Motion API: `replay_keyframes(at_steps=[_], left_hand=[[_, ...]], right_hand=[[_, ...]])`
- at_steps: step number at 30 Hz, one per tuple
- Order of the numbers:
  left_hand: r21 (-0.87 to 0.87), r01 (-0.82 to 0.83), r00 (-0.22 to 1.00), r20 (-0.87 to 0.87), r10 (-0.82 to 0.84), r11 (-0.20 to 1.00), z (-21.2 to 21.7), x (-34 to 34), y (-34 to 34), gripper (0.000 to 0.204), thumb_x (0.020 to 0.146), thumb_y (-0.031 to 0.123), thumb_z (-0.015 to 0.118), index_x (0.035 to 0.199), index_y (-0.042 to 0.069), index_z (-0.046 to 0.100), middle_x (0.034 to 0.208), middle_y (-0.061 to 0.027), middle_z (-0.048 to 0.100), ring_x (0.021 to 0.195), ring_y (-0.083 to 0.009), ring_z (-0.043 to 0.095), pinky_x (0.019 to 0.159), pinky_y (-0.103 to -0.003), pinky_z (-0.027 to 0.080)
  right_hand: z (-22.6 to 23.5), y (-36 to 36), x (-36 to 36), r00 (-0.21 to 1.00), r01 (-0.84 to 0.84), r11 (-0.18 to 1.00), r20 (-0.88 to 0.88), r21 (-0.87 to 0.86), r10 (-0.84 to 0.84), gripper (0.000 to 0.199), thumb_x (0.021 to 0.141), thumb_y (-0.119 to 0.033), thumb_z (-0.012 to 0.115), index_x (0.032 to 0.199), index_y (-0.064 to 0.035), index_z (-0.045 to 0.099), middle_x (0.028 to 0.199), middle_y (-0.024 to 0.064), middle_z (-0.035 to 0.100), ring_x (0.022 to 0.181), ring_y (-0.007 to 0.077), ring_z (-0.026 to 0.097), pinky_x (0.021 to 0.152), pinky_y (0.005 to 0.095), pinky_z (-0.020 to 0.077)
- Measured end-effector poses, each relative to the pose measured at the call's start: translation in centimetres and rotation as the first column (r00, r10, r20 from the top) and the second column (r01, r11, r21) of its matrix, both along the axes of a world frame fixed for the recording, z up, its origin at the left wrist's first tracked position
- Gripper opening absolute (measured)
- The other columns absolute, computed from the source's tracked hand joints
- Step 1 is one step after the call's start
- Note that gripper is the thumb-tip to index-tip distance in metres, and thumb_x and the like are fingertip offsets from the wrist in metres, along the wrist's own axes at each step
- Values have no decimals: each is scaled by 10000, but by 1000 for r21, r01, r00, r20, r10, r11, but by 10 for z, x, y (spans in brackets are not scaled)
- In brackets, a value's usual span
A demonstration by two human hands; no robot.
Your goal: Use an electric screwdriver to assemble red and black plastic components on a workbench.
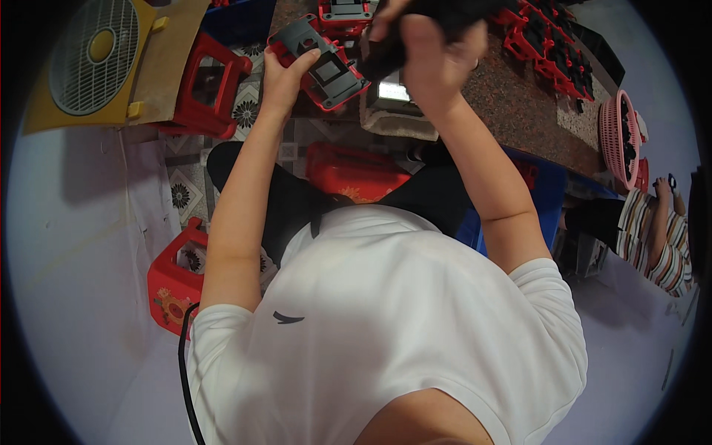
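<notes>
My left hand [283,80] grips a red and grey plastic housing [326,73] at its left end, with the thumb on the grey top. The housing is tilted over the table's near edge. To its right, my right hand [436,65] is closed around a bulky black object [386,58], smeared by motion, so its kind is unclear. That object's lower end comes close to the housing's right side; whether they touch I cannot tell. Below my right hand a shiny metal block [393,92] sits on a greyish padded base [397,127]. Another red and grey housing [347,10] lies farther back.
Rows of red and black parts [545,48] cover the right of the speckled stone table [512,107]. A pink basket [614,141] holds black pieces. A yellow fan [96,55] and red stools [211,85] stand left. Another person in a striped shirt [656,237] is at far right.
</notes>
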State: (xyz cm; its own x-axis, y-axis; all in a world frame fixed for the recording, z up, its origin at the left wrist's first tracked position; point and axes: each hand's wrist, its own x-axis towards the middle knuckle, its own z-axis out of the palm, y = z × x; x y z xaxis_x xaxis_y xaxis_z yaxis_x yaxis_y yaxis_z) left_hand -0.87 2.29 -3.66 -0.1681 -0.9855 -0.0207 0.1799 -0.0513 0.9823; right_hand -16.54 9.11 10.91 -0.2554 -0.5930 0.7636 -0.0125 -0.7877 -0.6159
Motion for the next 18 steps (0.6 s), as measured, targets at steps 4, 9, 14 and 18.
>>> replay_keyframes(at_steps=[4, 9, 14, 18], left_hand=[[-10, 4, 1000, -8, -4, 1000, -2, 0, -3, 617, 729, 210, 762, 1189, 10, 402, 1117, -113, 559, 1017, -183, 566, 903, -313, 450], [-5, 18, 999, -49, -18, 1000, -3, -2, -2, 603, 739, 207, 756, 1188, 19, 400, 1118, -113, 555, 1012, -179, 563, 891, -309, 453], [-4, 14, 1000, -9, -14, 1000, 0, -1, -1, 631, 731, 217, 761, 1201, 13, 392, 1127, -117, 553, 1034, -193, 555, 911, -320, 445], [17, -2, 1000, 8, 2, 1000, -2, 0, 0, 646, 723, 234, 768, 1200, 11, 392, 1129, -119, 553, 1044, -199, 553, 917, -322, 442]], right_hand=[[0, 21, -57, 966, -218, 976, 142, 7, 214, 542, 859, -413, 641, 1139, 4, 437, 810, 171, 615, 671, 228, 627, 585, 334, 551], [-21, 35, -71, 991, 13, 1000, -132, 14, -11, 367, 881, -240, 636, 1063, 8, 438, 734, 102, 599, 628, 141, 588, 603, 246, 479], [-29, 40, -68, 997, 27, 1000, -70, 14, -26, 377, 873, -225, 648, 1068, 7, 424, 747, 104, 605, 634, 141, 595, 601, 258, 484], [-33, 33, -74, 986, 90, 993, -149, 77, -78, 489, 883, -368, 634, 1110, 16, 433, 786, 128, 608, 628, 185, 620, 579, 305, 540]])
